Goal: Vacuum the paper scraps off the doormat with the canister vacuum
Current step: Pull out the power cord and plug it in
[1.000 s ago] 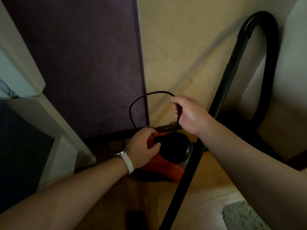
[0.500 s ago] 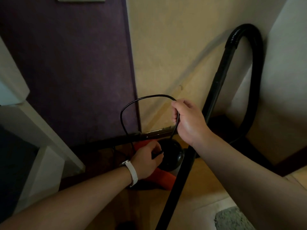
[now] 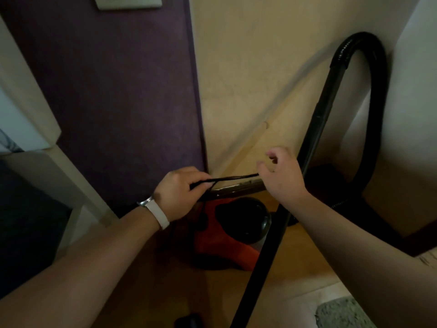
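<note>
The red canister vacuum (image 3: 214, 242) with a black domed top stands on the floor against the wall. Its black wand (image 3: 272, 245) leans up over it, and the black hose (image 3: 369, 67) arches at the right. My left hand (image 3: 182, 192) grips the black power cord (image 3: 231, 178) above the canister. A narrow loop of cord stretches right to my right hand (image 3: 283, 176), whose thumb and curled fingers pinch its end. A grey doormat (image 3: 343, 313) corner shows at the bottom right; no paper scraps are in view.
A purple wall panel (image 3: 118, 91) meets a beige wall (image 3: 248, 67) behind the vacuum. White furniture (image 3: 35, 138) juts in on the left. A switch plate (image 3: 127, 2) sits at the top. A small dark object (image 3: 189, 321) lies at the bottom edge.
My left hand left the canister top and rose, now gripping the cord. The tall round loop has flattened into a narrow one between both hands. My right hand's upper fingers have loosened.
</note>
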`<state>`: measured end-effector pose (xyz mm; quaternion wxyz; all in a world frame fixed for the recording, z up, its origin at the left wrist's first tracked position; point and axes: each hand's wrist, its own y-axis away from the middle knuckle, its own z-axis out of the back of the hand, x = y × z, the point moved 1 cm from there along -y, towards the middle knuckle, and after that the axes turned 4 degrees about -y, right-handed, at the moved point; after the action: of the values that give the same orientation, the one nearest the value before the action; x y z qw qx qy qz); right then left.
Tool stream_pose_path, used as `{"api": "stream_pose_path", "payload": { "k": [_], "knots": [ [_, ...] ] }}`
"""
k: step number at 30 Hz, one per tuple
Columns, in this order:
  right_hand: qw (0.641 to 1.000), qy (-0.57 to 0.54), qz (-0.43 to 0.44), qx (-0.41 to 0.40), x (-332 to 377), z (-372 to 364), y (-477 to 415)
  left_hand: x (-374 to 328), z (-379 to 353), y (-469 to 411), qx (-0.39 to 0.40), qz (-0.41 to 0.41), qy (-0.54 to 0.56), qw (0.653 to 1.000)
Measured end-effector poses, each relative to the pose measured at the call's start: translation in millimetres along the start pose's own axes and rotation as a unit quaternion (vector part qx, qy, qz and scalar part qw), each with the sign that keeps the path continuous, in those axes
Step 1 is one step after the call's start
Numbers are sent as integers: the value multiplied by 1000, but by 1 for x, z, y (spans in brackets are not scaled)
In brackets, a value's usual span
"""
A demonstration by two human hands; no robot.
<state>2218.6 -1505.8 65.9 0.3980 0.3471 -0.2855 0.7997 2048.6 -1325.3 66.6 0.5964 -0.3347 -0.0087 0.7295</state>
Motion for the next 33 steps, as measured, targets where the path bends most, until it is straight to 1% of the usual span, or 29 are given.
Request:
{"api": "stream_pose_path", "payload": {
  "k": [4, 5, 7, 9, 11, 13, 16, 19, 21, 23, 24, 26, 29, 31, 33],
  "knots": [
    [985, 30, 108, 128, 19, -7, 11, -9, 5, -18, 16, -70, -60, 996],
    [979, 43, 127, 151, 25, -10, 13, -13, 6, -23, 18, -79, -62, 995],
    [972, 50, 161, 165, 37, -16, 14, -22, 10, -32, 0, -88, -48, 995],
    [973, 11, 174, 153, 45, -21, 13, -29, 15, -40, -26, -58, -1, 998],
    [975, -26, 180, 130, 51, -23, 11, -31, 21, -47, -50, 22, 90, 994],
    [977, -53, 179, 101, 55, -24, 8, -30, 25, -53, -87, 94, 201, 971],
    [980, -97, 153, 77, 64, -26, 1, -35, 26, -62, -127, 156, 337, 920],
    [983, -122, 123, 66, 82, -23, -12, -42, 28, -74, -147, 182, 444, 865],
    [982, -133, 119, 66, 97, -18, -22, -44, 35, -85, -151, 179, 468, 852],
    [981, -131, 127, 65, 115, -13, -31, -44, 46, -96, -150, 177, 468, 853],
    [981, -129, 132, 62, 123, -12, -35, -43, 54, -101, -149, 175, 458, 859],
    [981, -123, 139, 49, 141, -8, -45, -40, 74, -111, -158, 159, 407, 885],
    [981, -113, 158, 17, 174, -3, -62, -27, 113, -125, -202, 115, 273, 933],
    [980, -101, 173, -5, 202, 0, -75, -16, 142, -133, -236, 112, 222, 939],
    [978, -91, 185, -15, 231, -3, -90, -5, 165, -139, -252, 118, 218, 935]
  ]
}}
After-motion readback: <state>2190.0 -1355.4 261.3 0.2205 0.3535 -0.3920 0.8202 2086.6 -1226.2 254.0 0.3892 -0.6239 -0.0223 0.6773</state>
